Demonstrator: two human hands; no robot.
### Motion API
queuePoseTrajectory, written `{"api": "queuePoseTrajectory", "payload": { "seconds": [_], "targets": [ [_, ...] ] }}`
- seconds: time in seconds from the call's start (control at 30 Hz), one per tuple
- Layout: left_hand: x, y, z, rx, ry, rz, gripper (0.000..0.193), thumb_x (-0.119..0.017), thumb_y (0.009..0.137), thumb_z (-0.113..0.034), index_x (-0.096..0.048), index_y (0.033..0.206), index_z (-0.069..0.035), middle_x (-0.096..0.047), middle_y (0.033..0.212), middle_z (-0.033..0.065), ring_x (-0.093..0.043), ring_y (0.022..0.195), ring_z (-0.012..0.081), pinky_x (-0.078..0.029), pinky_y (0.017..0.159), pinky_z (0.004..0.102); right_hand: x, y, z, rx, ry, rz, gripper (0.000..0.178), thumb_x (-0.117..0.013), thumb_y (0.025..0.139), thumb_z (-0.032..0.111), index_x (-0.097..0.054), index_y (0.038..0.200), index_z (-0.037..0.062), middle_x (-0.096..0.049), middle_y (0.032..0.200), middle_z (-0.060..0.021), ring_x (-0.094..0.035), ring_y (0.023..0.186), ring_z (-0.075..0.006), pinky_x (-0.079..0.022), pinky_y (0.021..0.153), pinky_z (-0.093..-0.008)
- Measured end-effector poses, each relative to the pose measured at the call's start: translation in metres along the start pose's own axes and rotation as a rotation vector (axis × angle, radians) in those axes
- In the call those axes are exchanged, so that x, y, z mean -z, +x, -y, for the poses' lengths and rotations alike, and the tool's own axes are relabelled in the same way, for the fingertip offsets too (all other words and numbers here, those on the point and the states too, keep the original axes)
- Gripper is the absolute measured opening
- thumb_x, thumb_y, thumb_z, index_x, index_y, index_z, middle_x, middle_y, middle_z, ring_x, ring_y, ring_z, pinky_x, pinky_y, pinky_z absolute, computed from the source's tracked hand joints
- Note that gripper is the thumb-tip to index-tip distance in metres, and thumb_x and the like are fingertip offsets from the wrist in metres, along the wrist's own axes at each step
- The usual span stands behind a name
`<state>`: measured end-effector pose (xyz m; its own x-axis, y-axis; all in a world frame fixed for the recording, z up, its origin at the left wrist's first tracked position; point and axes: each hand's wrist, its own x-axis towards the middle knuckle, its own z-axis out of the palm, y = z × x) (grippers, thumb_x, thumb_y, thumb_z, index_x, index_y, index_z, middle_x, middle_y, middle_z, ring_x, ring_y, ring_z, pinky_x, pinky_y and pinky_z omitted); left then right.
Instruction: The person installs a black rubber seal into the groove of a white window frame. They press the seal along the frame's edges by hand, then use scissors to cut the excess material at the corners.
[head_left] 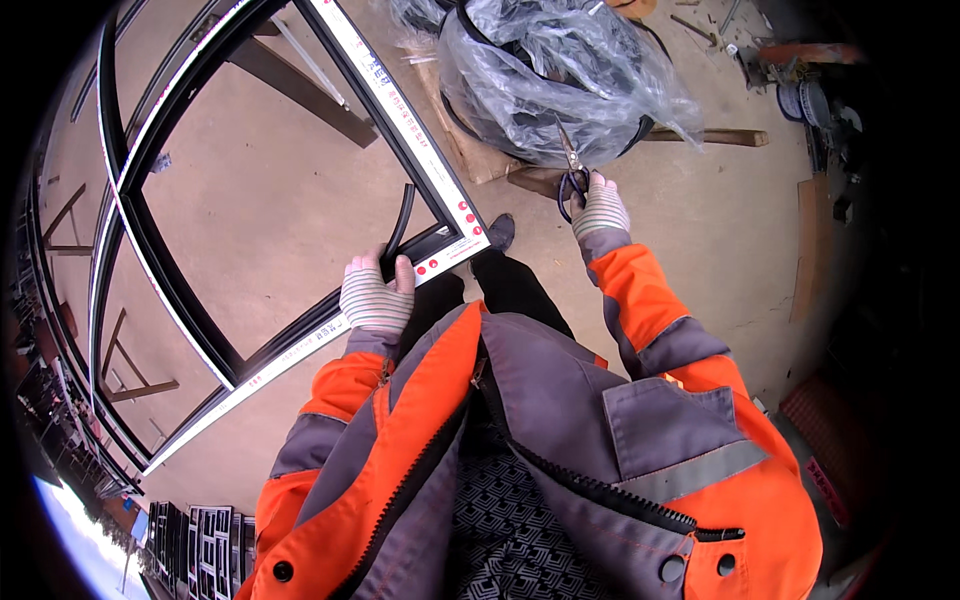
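Observation:
My left hand (378, 290), in a striped fingerless glove, is closed at the near corner of a window frame (430, 150). Between its thumb and fingers a black rubber strip (404, 218) sticks up, its free end curving over the frame's opening. The frame is black inside, with white printed film along its faces. Out to the right, my right hand (602, 205) grips a pair of scissors (571, 168) by the dark handles. The blades point away from me, slightly apart, well clear of the strip.
Beyond the scissors, clear plastic wrapping (560, 70) covers a coil of black strip, with a wooden board (710, 137) beside it. Spools (803, 103) and tools lie at the far right. Wooden supports (140, 385) stand at the left. My shoe (502, 232) is by the frame's corner.

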<state>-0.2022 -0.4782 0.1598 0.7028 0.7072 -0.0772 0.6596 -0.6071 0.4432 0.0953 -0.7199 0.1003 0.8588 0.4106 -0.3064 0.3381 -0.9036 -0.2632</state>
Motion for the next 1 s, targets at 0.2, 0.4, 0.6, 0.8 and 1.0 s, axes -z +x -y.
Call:
{"api": "queuePoseTrajectory", "payload": {
  "seconds": [0.2, 0.4, 0.6, 0.8, 1.0],
  "targets": [
    [0.007, 0.000, -0.005, 0.042, -0.064, 0.033, 0.036, -0.074, 0.092, -0.031, -0.070, 0.113, -0.003, -0.069, 0.103, 0.0191, -0.066, 0.097, 0.0383, -0.055, 0.086, 0.0481, 0.006, -0.005, 0.006, -0.034, -0.102, 0.013, 0.047, -0.073, 0.091, 0.028, -0.059, 0.130, 0.0051, -0.064, 0.117, -0.0255, -0.068, 0.106, -0.0421, -0.056, 0.092, -0.0522],
    [0.011, 0.001, 0.000, -0.002, -0.117, 0.077, 0.035, -0.074, 0.092, -0.032, -0.070, 0.110, -0.002, -0.068, 0.102, 0.0192, -0.066, 0.099, 0.0378, -0.054, 0.086, 0.0478, 0.017, -0.009, 0.019, -0.116, -0.195, 0.002, 0.050, -0.074, 0.092, 0.030, -0.061, 0.132, 0.0036, -0.066, 0.119, -0.0249, -0.068, 0.109, -0.0427, -0.056, 0.094, -0.0514],
    [0.015, 0.002, 0.004, -0.013, -0.162, 0.080, 0.036, -0.074, 0.093, -0.034, -0.072, 0.110, -0.002, -0.071, 0.104, 0.0188, -0.068, 0.101, 0.0377, -0.055, 0.090, 0.0481, 0.025, -0.026, 0.050, -0.076, -0.076, -0.215, 0.043, -0.076, 0.094, 0.033, -0.068, 0.122, 0.0020, -0.069, 0.111, -0.0225, -0.071, 0.098, -0.0359, -0.058, 0.088, -0.0458],
    [0.018, 0.023, 0.016, 0.024, -0.290, 0.271, 0.035, -0.072, 0.097, -0.033, -0.073, 0.114, -0.002, -0.073, 0.107, 0.0190, -0.071, 0.102, 0.0351, -0.057, 0.091, 0.0440, 0.012, -0.037, 0.115, 0.090, 0.464, -0.189, 0.033, -0.069, 0.102, 0.033, -0.073, 0.111, 0.0011, -0.074, 0.097, -0.0171, -0.072, 0.086, -0.0272, -0.057, 0.081, -0.0399],
    [0.006, 0.052, 0.018, -0.001, -0.366, 0.496, 0.044, -0.069, 0.100, -0.033, -0.069, 0.134, -0.007, -0.072, 0.118, 0.0198, -0.072, 0.107, 0.0350, -0.057, 0.095, 0.0416, -0.023, -0.032, 0.177, 0.113, 0.483, -0.036, 0.042, -0.054, 0.108, 0.041, -0.070, 0.114, 0.0029, -0.070, 0.100, -0.0239, -0.067, 0.099, -0.0437, -0.052, 0.090, -0.0510]
  ]
}}
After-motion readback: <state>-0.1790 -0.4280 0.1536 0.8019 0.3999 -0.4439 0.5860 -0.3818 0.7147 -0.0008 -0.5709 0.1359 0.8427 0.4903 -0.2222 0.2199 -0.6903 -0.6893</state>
